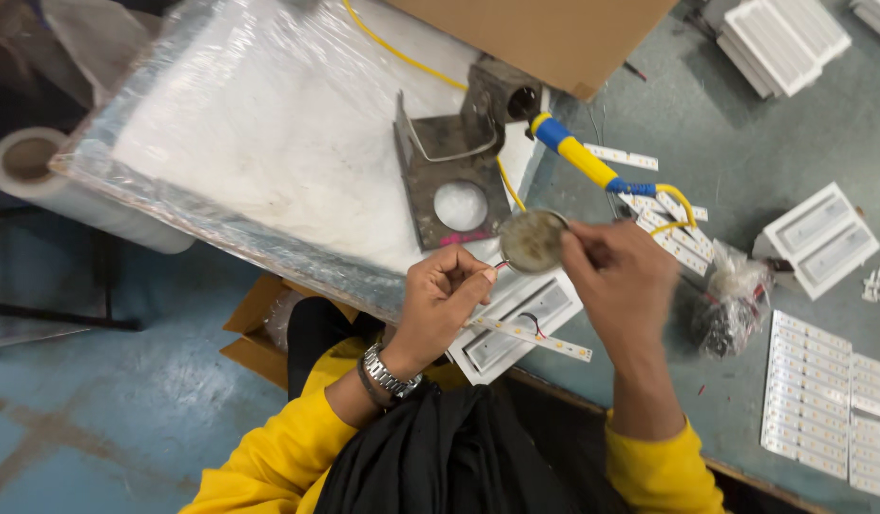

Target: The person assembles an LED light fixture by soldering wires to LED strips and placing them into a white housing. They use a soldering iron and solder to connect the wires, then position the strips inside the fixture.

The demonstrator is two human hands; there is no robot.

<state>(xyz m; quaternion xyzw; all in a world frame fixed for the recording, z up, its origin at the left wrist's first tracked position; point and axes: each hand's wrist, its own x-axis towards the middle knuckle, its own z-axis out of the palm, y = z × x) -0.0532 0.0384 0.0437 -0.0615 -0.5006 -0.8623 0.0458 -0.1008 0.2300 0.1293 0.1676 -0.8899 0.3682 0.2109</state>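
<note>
Left hand (pixel 440 295) pinches thin wire (pixel 502 265); its tip points right, at round tin (pixel 532 241). Right hand (pixel 619 281) grips tin's right rim, just right of left fingertips. LED strip (pixel 530 338) lies below tin, long axis left-right; soldering iron (pixel 578 157) above-right of tin.

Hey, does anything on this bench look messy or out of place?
Loose white strips lie scattered at angles under the soldering iron, unlike the panels stacked neatly at the right. The round tin looks grimy.

Both hands raised close together, left (pixel 443 290) pinching, right (pixel 619 276) curled (fingertips closed).
</note>
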